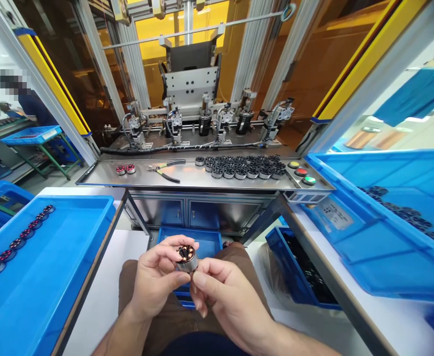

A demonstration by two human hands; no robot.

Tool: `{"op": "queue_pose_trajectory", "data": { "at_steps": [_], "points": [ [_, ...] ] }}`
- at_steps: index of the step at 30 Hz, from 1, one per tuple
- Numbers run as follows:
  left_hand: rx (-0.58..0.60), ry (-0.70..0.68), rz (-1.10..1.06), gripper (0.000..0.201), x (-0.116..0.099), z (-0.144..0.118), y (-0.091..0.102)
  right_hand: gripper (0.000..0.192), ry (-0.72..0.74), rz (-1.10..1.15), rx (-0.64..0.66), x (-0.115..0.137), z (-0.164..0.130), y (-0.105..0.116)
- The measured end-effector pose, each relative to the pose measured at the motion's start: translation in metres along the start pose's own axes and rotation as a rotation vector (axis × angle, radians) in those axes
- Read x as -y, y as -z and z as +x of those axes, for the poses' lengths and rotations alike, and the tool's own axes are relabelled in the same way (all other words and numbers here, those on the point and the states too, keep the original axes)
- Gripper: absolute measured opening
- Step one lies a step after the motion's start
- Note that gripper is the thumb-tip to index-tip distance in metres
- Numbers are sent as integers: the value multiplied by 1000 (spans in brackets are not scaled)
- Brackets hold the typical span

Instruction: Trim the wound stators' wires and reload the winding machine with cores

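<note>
Over my lap, my left hand (157, 272) grips a motor stator (186, 266), a short silver ring with copper windings and dark insulation inside. Its thumb presses the lower side and the fingers curl round the back and top. My right hand (224, 289) is pinched at the stator's lower right edge, thumb against index finger. Whatever lies in that pinch, possibly wire ends, is too small to make out. On the steel ledge ahead rest yellow-and-black nippers (165, 170) with their handles spread, beside two red-topped stators (125, 169).
Many black stators (241, 167) crowd the ledge's right half, beside coloured push buttons (301, 172). A winding machine (191, 89) stands behind. Blue bins flank me: the left bin (72, 232) holds a row of red stators, the right bin (380, 247) black ones. A person (35, 104) works far left.
</note>
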State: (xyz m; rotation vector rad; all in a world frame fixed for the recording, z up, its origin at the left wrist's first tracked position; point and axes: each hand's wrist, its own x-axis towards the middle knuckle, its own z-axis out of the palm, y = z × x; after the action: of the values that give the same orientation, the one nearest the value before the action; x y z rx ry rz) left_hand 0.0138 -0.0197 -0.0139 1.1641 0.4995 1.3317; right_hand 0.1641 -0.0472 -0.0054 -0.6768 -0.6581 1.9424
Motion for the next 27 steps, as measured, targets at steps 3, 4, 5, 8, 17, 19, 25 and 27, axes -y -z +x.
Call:
{"op": "queue_pose_trajectory", "data": {
  "at_steps": [3,4,5,8,17,19,25,27],
  "points": [
    [12,-7,7,24,-3,-2,1,44,1,90,83,1,0,2],
    [25,-2,7,24,-3,-3,2,48,-3,116,117,1,1,2],
    [45,7,5,26,-4,-5,3,50,-7,139,147,1,1,2],
    [117,41,17,31,-3,-7,6,40,-9,157,213,-2,4,2],
    [-101,25,602,64,-14,-14,12,44,967,-857,26,1,13,32],
    [-53,125,634,60,-16,-17,7,50,1116,-1009,30,3,12,33],
    [7,91,654,43,-14,-15,-4,50,1014,-1040,63,12,1,33],
    [5,61,656,43,-14,-14,-3,43,927,-968,106,17,-4,33]
  ]
}}
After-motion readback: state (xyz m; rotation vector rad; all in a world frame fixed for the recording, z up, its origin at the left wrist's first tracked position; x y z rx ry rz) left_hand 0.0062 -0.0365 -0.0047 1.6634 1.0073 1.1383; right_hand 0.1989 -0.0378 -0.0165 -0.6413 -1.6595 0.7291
